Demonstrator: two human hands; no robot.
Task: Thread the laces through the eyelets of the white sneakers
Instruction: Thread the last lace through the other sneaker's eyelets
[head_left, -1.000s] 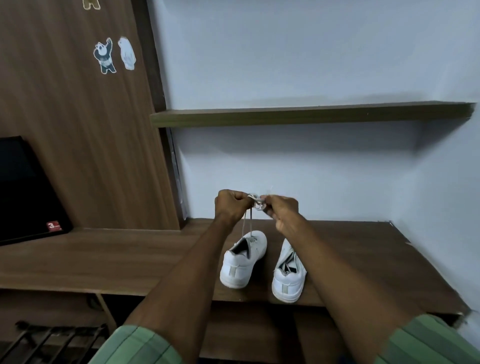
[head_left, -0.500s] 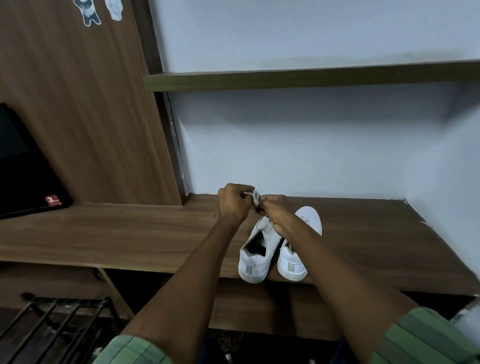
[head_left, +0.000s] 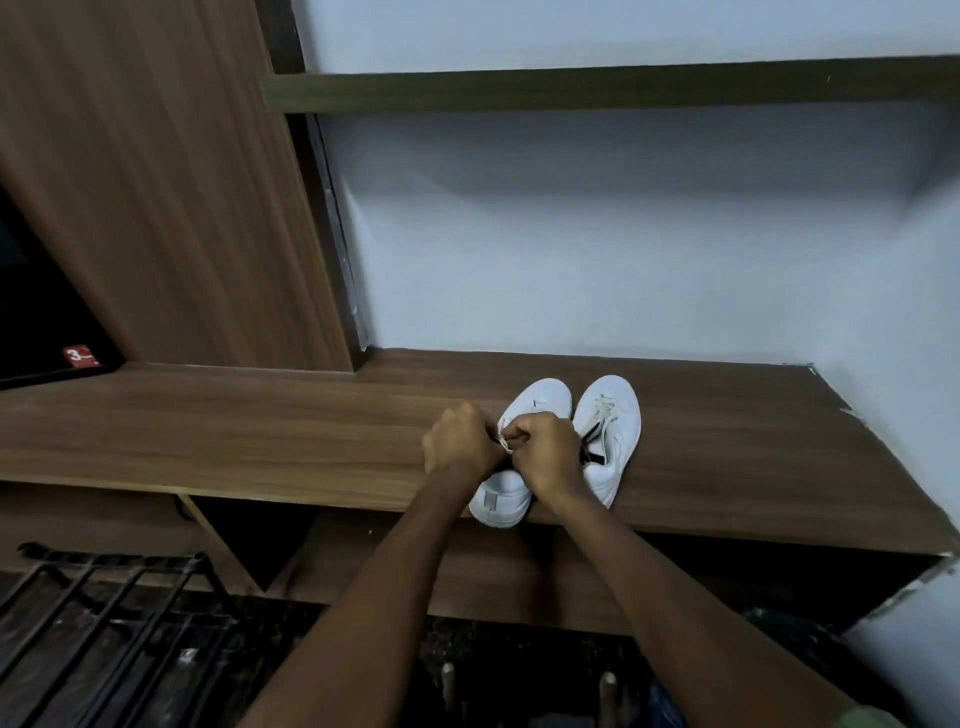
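Two white sneakers stand side by side on the wooden desk (head_left: 260, 431), toes toward the wall. The right sneaker (head_left: 613, 436) has a lace threaded over its tongue. Above the left sneaker (head_left: 537, 402), my left hand (head_left: 460, 444) and my right hand (head_left: 545, 452) meet, fingers curled. Both pinch a white lace (head_left: 504, 441) between them. Only a short bit of that lace shows between the fists. My hands hide the middle of the left sneaker.
A dark shelf (head_left: 597, 88) runs along the wall above the desk. A wooden panel (head_left: 156, 182) rises at the left, with a black screen (head_left: 41, 322) beside it. A dark metal rack (head_left: 104, 613) stands below at the lower left.
My hands have come down with the lace from well above the sneakers to just over the left one. The camera has tilted downward, and the left sneaker now stands straight beside the right.
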